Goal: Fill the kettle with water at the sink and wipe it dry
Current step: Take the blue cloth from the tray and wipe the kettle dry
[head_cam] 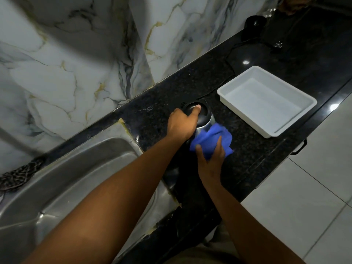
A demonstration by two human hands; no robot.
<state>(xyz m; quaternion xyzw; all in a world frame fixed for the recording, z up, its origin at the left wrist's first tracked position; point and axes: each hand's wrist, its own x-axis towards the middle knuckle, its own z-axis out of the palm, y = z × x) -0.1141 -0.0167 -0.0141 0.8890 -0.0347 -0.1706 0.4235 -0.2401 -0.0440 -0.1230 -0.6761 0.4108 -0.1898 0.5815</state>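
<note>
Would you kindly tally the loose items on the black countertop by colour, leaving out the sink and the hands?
Blue: 1, the cloth, pressed to the kettle by the right hand.
White: 1, the tray.
Black and steel: 1, the kettle, gripped at its top by the left hand.
Black: 1, the round base at the far end.
Total: 4

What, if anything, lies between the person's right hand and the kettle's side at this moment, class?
A blue cloth does. The right hand presses it against the kettle, which stands on the black counter right of the sink. The left hand grips the kettle's top directly, thumb on the lid, nothing between.
</note>
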